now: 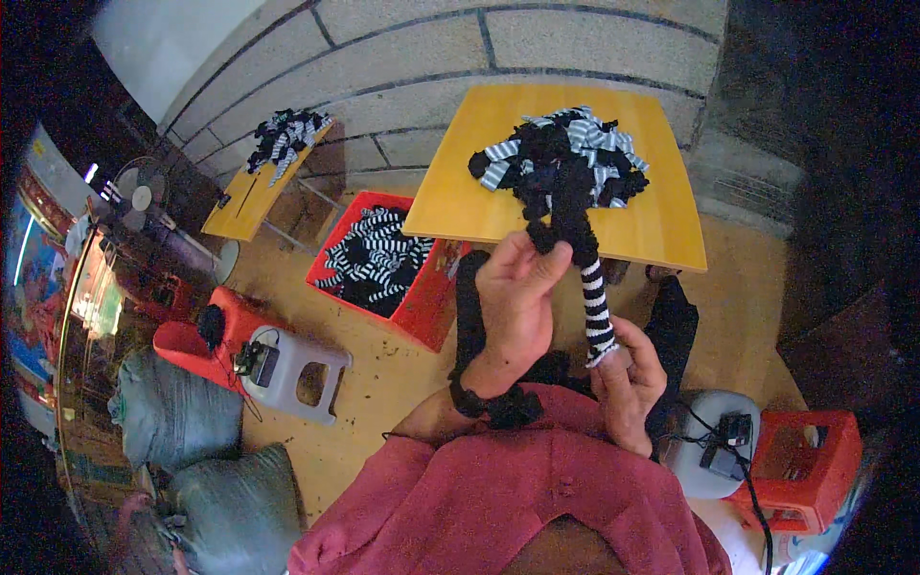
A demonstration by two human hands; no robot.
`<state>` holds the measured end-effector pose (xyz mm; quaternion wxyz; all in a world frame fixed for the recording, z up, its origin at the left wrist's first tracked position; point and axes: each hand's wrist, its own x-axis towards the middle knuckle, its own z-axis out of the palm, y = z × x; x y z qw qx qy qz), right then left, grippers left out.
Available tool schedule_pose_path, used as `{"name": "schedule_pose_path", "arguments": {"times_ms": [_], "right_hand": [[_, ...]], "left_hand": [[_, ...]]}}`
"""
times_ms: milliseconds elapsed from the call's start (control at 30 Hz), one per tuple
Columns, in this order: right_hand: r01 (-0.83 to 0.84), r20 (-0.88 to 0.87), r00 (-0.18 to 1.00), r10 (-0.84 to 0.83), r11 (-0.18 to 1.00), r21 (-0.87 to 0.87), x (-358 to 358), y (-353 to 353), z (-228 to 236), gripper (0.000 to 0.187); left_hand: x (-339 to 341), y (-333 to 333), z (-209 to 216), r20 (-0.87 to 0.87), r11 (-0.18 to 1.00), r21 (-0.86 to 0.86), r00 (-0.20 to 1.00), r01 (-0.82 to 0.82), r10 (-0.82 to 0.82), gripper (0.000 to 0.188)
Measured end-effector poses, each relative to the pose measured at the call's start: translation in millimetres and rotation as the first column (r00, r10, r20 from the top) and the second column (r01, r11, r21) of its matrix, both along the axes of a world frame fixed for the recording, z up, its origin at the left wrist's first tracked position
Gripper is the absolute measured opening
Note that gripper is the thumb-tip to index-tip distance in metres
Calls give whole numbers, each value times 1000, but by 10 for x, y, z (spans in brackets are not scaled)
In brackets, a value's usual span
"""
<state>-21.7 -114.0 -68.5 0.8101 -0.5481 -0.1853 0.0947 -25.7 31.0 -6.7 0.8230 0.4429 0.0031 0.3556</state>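
A sock-like knit tube [595,305], striped black and white, stretches between my two hands in front of the table's near edge. My left hand [518,305] is closed, with thumb and fingers pinching the fuzzy black part at its upper end. At the lower end, my right hand [630,381] is closed on the whitish cuff. Just beyond my hands, a heap of black and grey-striped knit pieces [613,158] lies on the yellow wooden table [460,196]. The fuzzy black end overlaps the heap in view, so its far edge is hard to make out.
A red bin [426,311] of striped knit pieces stands left of the table. A second small table [238,206] with another pile is farther left. Grey stools [305,379] and red stools [805,470] flank me. Stuffed sacks [240,508] sit lower left, a fan [142,196] behind.
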Motion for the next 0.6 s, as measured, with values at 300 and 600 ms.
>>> {"name": "schedule_pose_path", "arguments": {"times_ms": [300, 600], "right_hand": [[81, 305, 952, 1, 963, -256, 75, 40, 126, 33], [80, 480, 865, 148, 903, -423, -26, -99, -5, 32]], "left_hand": [[-89, 66, -19, -67, 998, -29, 996, 55, -57, 27], [-496, 585, 299, -186, 860, 509, 972, -29, 143, 46]]}}
